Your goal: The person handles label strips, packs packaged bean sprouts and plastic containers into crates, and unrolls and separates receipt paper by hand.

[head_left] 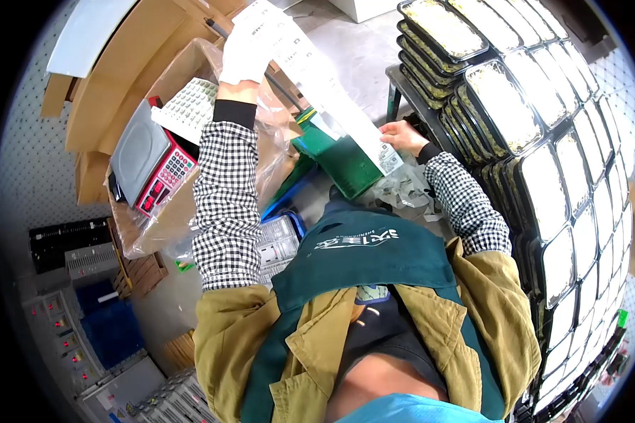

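Observation:
A long white label sheet [324, 77] with small printed marks slants across the space in front of me. My left hand [245, 53], in a white glove, grips its far upper end; the glove's fingertips partly blend into the white. With bare fingers, my right hand [403, 135] pinches the sheet's right edge near its lower end. Beneath the sheet is a green bin [349, 169]. Crumpled whitish backing scraps [402, 189] lie beside the bin, below my right hand.
On my left, a cardboard box [137, 236] with plastic lining carries a red digital scale [164, 169] and a white keyboard-like panel [188, 109]. Tall stacks of black-rimmed, white-topped trays [504, 106] crowd the right side. A blue crate [293, 220] sits low by my apron.

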{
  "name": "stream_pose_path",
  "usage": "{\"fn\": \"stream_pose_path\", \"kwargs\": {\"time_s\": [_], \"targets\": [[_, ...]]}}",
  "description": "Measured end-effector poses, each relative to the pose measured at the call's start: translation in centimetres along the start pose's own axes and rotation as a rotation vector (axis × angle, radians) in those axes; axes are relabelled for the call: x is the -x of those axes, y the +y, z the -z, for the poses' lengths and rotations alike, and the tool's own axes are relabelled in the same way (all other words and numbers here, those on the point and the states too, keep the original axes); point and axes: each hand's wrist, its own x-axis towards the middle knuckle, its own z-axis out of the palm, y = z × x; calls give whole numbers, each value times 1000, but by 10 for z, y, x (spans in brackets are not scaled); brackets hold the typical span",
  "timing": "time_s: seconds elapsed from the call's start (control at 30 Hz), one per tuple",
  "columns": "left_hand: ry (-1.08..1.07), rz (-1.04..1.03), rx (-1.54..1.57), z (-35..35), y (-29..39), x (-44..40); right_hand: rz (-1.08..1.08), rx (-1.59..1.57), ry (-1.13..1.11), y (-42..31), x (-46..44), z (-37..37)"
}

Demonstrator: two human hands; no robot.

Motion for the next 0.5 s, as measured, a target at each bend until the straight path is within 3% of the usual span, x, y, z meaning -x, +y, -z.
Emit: {"fn": "stream_pose_path", "kwargs": {"time_s": [0.07, 0.17, 0.2, 0.3, 0.33, 0.5], "targets": [[-55, 81, 153, -19, 23, 7, 87, 126, 77, -7, 6, -9], [-60, 156, 560, -17, 3, 2, 133, 64, 202, -34, -7, 3], [-110, -2, -82, -21, 3, 10, 170, 85, 258, -53, -6, 5], [-150, 89, 129, -16, -19, 7, 285, 55, 312, -119, 11, -3], [-87, 177, 408, -14, -33, 4, 332, 46, 321, -137, 8, -6], [-111, 167, 293, -18, -44, 13, 596, 160, 363, -195, -22, -24]]}}
